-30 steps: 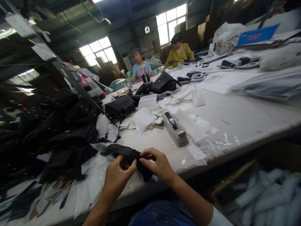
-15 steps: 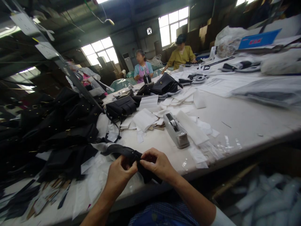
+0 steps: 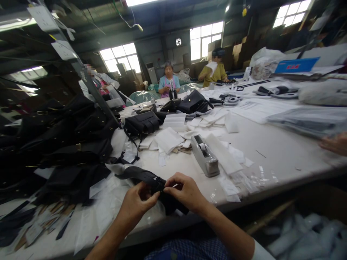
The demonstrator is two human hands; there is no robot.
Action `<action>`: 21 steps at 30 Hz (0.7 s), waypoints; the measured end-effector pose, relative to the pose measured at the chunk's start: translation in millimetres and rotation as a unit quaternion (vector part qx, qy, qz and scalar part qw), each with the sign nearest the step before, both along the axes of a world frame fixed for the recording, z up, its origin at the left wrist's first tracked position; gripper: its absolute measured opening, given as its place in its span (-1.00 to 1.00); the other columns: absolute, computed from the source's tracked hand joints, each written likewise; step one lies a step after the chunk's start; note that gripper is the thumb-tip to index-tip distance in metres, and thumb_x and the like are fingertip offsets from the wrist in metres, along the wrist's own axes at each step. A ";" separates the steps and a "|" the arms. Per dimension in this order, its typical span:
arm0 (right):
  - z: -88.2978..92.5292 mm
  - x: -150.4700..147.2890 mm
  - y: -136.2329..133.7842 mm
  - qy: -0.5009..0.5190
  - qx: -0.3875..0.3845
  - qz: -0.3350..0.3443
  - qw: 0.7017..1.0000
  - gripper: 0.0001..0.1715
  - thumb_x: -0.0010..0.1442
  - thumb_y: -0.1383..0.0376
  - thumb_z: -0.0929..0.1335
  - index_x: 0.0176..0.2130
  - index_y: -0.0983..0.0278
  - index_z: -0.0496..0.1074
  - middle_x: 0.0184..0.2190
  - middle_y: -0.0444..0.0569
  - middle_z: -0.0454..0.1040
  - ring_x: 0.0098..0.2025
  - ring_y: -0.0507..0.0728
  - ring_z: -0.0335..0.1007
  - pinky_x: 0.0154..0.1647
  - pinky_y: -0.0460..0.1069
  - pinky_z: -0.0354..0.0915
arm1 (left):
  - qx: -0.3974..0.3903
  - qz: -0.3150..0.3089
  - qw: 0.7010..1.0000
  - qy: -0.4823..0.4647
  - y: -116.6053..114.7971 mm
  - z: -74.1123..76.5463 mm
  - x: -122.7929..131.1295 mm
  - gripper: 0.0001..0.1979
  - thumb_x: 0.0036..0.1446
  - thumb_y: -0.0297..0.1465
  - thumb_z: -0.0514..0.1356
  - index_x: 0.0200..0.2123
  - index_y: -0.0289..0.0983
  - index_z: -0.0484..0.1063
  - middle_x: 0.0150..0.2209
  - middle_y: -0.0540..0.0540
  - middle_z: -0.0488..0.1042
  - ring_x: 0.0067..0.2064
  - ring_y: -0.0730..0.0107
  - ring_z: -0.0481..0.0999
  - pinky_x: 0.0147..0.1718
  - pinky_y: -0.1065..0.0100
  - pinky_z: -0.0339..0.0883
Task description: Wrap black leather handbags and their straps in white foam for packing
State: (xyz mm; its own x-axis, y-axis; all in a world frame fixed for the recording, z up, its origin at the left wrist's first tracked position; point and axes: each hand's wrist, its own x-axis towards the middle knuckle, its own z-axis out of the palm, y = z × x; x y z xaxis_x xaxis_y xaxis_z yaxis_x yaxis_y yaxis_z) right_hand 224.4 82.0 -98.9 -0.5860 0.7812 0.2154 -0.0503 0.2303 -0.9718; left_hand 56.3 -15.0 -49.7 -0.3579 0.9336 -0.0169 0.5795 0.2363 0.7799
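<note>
At the table's near edge, both hands are on a black strap [image 3: 143, 176] that has what looks like a small buckle. My left hand [image 3: 132, 204] is curled round the strap's lower side, thumb pointing toward the buckle. Thumb and fingertips of my right hand [image 3: 185, 191] pinch the strap just right of it. Dark material [image 3: 172, 204] hangs below my fingers; its full shape is hidden. A pale sheet [image 3: 116, 168] lies behind the strap's left end.
Black bags [image 3: 81, 151] are heaped on the left beside a slanted metal post [image 3: 92, 88]. A tape dispenser [image 3: 205, 157] and white foam sheets [image 3: 168, 139] lie ahead. Another person's hand [image 3: 336, 143] reaches in at right. Several people sit or stand across the table.
My right hand's fingers have shifted slightly right along the strap, and my left thumb has lowered a little. Another person's hand has appeared at the right edge.
</note>
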 end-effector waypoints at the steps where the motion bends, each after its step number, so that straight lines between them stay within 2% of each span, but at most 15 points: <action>1: 0.4 0.1 0.7 -0.003 0.003 0.006 1.000 -0.95 0.06 0.32 0.49 -0.36 0.23 0.57 -0.36 -0.11 0.53 -0.28 0.08 0.49 -0.28 -0.07 0.41 | 0.002 -0.001 1.000 -0.003 -0.3 -0.3 -0.7 -0.72 -0.05 -0.19 0.27 -0.36 -0.30 0.50 -0.55 0.04 0.39 -0.52 0.41 0.34 -0.54 0.42 0.19; 5: 1.3 1.6 4.6 -0.014 0.000 0.043 0.999 -0.89 0.09 0.26 0.48 -0.33 0.24 0.57 -0.33 -0.08 0.50 -0.26 0.09 0.49 -0.29 -0.07 0.42 | 0.014 -0.004 1.000 -0.005 0.5 -1.3 -0.8 -0.75 -0.06 -0.21 0.28 -0.41 -0.30 0.48 -0.57 0.05 0.36 -0.55 0.43 0.31 -0.57 0.43 0.17; 9: 2.8 0.5 5.3 -0.021 -0.022 0.061 0.998 -0.87 0.08 0.25 0.48 -0.33 0.26 0.55 -0.34 -0.09 0.48 -0.29 0.08 0.47 -0.31 -0.08 0.41 | 0.036 0.007 0.999 0.009 1.2 -6.6 -0.4 -0.79 -0.07 -0.26 0.26 -0.40 -0.29 0.48 -0.55 0.02 0.42 -0.53 0.39 0.37 -0.56 0.42 0.21; 13: 5.9 -7.6 -3.0 -0.029 0.007 0.030 0.999 -0.94 0.06 0.36 0.44 -0.37 0.25 0.47 -0.35 -0.12 0.41 -0.32 0.05 0.41 -0.37 -0.11 0.38 | 0.044 0.019 0.999 0.023 1.2 -18.0 2.4 -0.78 -0.07 -0.29 0.24 -0.34 -0.28 0.49 -0.52 0.00 0.49 -0.50 0.34 0.44 -0.53 0.39 0.27; 17: 5.0 -12.0 -11.8 -0.027 0.050 -0.022 0.998 -0.87 0.04 0.44 0.40 -0.38 0.23 0.39 -0.33 -0.12 0.36 -0.29 0.06 0.39 -0.35 -0.09 0.39 | 0.063 0.059 0.994 0.062 3.5 -22.6 9.4 -0.75 -0.08 -0.33 0.23 -0.27 -0.27 0.47 -0.49 0.00 0.50 -0.51 0.33 0.44 -0.50 0.37 0.29; 19: -1.0 -9.7 -15.2 -0.016 0.062 -0.033 0.997 -0.91 0.12 0.39 0.37 -0.31 0.21 0.40 -0.29 -0.09 0.39 -0.24 0.09 0.41 -0.26 -0.05 0.42 | 0.077 0.055 0.994 0.057 5.4 -20.4 12.8 -0.79 -0.04 -0.32 0.22 -0.29 -0.26 0.47 -0.52 0.02 0.48 -0.54 0.37 0.41 -0.54 0.39 0.25; 21: -10.6 -6.2 -18.9 -0.016 0.088 -0.039 0.995 -0.79 0.15 0.35 0.39 -0.15 0.20 0.41 -0.15 -0.02 0.45 -0.07 0.17 0.43 -0.02 0.06 0.41 | 0.085 0.041 0.995 0.033 7.0 -16.9 15.8 -0.81 0.00 -0.29 0.24 -0.31 -0.26 0.49 -0.53 0.03 0.47 -0.55 0.39 0.39 -0.56 0.40 0.23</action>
State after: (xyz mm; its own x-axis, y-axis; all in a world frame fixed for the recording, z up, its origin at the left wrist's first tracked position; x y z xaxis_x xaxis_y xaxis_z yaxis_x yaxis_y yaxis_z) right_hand 218.2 63.1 -109.5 -0.5334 0.7764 0.3356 0.0039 0.3990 -0.9169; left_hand 72.1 -8.0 -66.6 -0.4278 0.8886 0.1655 0.6155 0.1523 0.7733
